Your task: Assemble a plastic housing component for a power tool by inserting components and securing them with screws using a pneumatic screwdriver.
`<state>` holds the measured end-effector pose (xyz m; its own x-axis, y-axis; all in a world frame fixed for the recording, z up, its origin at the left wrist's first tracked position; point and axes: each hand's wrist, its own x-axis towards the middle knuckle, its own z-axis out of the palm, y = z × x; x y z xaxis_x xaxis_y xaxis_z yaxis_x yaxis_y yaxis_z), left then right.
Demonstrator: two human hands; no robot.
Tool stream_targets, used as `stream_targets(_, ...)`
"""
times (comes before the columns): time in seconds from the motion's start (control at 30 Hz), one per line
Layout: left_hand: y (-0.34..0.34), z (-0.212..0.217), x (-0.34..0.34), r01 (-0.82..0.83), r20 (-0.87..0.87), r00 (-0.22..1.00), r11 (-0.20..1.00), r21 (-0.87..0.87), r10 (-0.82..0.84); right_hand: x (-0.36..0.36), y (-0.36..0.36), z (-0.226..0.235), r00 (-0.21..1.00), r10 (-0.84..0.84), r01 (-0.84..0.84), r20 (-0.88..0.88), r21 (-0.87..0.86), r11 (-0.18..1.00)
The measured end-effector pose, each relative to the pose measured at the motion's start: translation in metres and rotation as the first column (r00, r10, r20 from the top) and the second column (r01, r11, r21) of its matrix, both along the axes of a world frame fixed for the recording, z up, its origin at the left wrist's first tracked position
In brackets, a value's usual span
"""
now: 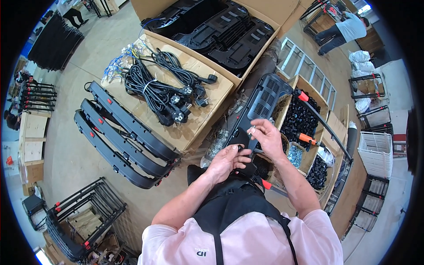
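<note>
Just in front of my body, my left hand is closed in a pinch at a small dark part, too little of which shows to name. To its right, my right hand has thumb and forefinger together on a tiny pale, shiny piece, possibly a screw; its other fingers curl. Beneath and beyond both hands lies a long black plastic housing with slotted vents at its far end. A black tubular frame with red ends runs around its right side.
Wooden bins at the right hold black plastic parts, screws and an orange-handled driver. Bundled power cords lie on a carton. Curved black covers stand left; a carton of black panels lies beyond. Another person stands far right.
</note>
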<state>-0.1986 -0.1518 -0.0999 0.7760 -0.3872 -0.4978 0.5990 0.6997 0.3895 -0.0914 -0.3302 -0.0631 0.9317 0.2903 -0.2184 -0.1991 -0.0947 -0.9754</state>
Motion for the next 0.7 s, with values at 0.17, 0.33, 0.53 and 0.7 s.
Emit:
stream_targets(0.17, -0.020, -0.008, 0.021, -0.022, 0.061, 0.998, 0.999, 0.035, 0.020, -0.006, -0.019, 0.003, 0.997, 0.081, -0.080, 0.005, -0.122, 0.989)
stream_targets(0.33, -0.034, -0.002, 0.035, 0.024, 0.034, 0.999, 0.996, 0.084, -0.027, -0.006, -0.033, 0.004, 0.997, 0.071, -0.062, 0.027, -0.241, 0.969)
stream_targets(0.53, -0.054, -0.008, 0.046, 0.046, -0.010, 0.999, 0.998, 0.043, -0.046, -0.002, -0.047, 0.018, 0.819, 0.363, -0.020, 0.445, -0.610, 0.792)
stream_targets(0.7, -0.063, 0.000, 0.067, -0.012, -0.075, 0.997, 0.995, 0.104, 0.020, 0.008, -0.045, 0.037, 0.669, 0.550, -0.059, 0.500, -0.702, 0.710)
